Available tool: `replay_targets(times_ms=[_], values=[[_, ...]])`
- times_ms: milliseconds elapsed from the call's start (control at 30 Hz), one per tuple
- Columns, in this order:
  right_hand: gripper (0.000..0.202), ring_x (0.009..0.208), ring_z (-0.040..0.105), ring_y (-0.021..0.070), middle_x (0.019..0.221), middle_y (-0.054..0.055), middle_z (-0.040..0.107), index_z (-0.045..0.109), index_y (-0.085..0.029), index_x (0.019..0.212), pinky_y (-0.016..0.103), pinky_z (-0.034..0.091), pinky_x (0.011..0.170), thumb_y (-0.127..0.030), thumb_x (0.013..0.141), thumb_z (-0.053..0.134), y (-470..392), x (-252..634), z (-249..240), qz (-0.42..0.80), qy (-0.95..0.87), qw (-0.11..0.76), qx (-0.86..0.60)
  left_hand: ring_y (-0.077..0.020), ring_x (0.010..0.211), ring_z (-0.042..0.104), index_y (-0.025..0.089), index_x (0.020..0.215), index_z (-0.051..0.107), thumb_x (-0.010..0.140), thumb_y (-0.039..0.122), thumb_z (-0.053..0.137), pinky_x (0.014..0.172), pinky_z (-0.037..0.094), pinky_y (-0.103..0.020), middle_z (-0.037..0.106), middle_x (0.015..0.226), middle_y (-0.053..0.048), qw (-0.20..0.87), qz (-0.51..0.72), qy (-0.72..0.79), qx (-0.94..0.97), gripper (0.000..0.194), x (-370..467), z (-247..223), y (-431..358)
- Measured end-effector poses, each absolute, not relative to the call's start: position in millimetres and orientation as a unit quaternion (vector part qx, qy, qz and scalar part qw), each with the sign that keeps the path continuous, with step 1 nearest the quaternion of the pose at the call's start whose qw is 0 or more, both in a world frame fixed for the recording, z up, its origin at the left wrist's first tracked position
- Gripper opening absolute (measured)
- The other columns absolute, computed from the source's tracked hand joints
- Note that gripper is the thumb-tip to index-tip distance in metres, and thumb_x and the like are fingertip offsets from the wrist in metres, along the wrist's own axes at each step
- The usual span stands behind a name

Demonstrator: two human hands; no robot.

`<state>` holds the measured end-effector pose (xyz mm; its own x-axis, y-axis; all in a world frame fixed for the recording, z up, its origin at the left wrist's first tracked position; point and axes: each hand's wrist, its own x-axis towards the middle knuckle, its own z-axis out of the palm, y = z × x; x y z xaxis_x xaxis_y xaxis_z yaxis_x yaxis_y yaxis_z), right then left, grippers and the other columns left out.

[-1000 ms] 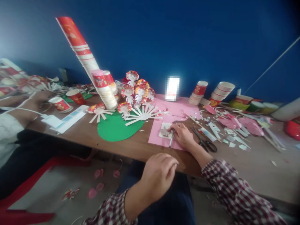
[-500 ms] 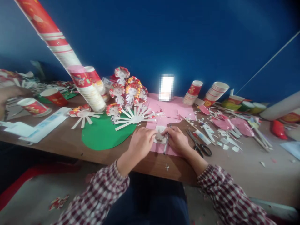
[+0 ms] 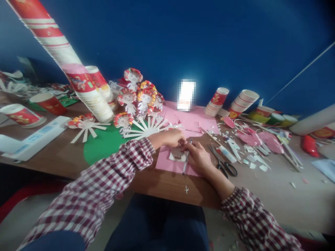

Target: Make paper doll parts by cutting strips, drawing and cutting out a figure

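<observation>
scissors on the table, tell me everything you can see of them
The scissors look dark, with two loop handles, probably plastic, spread apart. They lie on the brown table, right of the pink paper and beside the right hand, blades pointing away from the person and slightly left. A white tube lies just beyond. No fingers grip them; whether the wrist touches a loop, I can't tell.

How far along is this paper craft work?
Apparently done: paper figures with red-and-yellow frilled heads. In hand: the right hand holds a clear pen over a small white paper square; the left hand is close by. Probably left: the white paper fan, strips straight.
</observation>
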<state>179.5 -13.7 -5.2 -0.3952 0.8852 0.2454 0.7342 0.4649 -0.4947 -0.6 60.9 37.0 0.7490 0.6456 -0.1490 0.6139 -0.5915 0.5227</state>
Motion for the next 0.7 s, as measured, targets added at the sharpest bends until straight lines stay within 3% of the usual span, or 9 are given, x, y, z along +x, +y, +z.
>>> replay_targets(times_ms=[133, 333, 700], values=[[0.03, 0.095, 0.059, 0.0221, 0.101, 0.008, 0.06, 0.071, -0.026, 0.098, 0.033, 0.048, 0.084, -0.009, 0.081, 0.053, -14, 179, -4, 0.155, -0.821, 0.248, -0.491, -0.0131, 0.065, 0.059, 0.015, 0.076, 0.072, 0.071, 0.005, 0.063, 0.059, 0.038, -0.024, 0.068, 0.07, -0.002, 0.315, 0.008, 0.34, 0.886, 0.014, -3, 35, 69], [0.031, 0.092, 0.059, 0.021, 0.103, 0.007, 0.059, 0.07, -0.028, 0.1, 0.032, 0.048, 0.083, -0.009, 0.081, 0.054, -15, 180, -3, 0.15, -0.817, 0.242, -0.502, -0.0115, 0.072, 0.062, 0.016, 0.087, 0.072, 0.075, 0.007, 0.065, 0.065, 0.042, -0.022, 0.072, 0.082, -0.002, 0.387, 0.007, 0.31, 0.868, 0.016, -9, 27, 74], [0.031, 0.095, 0.06, 0.0211, 0.104, 0.006, 0.057, 0.07, -0.028, 0.104, 0.033, 0.048, 0.083, -0.01, 0.084, 0.054, -15, 182, -8, 0.176, -0.814, 0.24, -0.499, -0.0122, 0.075, 0.061, 0.016, 0.086, 0.072, 0.076, 0.01, 0.067, 0.069, 0.044, -0.024, 0.071, 0.087, -0.003, 0.403, 0.063, 0.235, 0.882, 0.013, -21, 15, 77]])
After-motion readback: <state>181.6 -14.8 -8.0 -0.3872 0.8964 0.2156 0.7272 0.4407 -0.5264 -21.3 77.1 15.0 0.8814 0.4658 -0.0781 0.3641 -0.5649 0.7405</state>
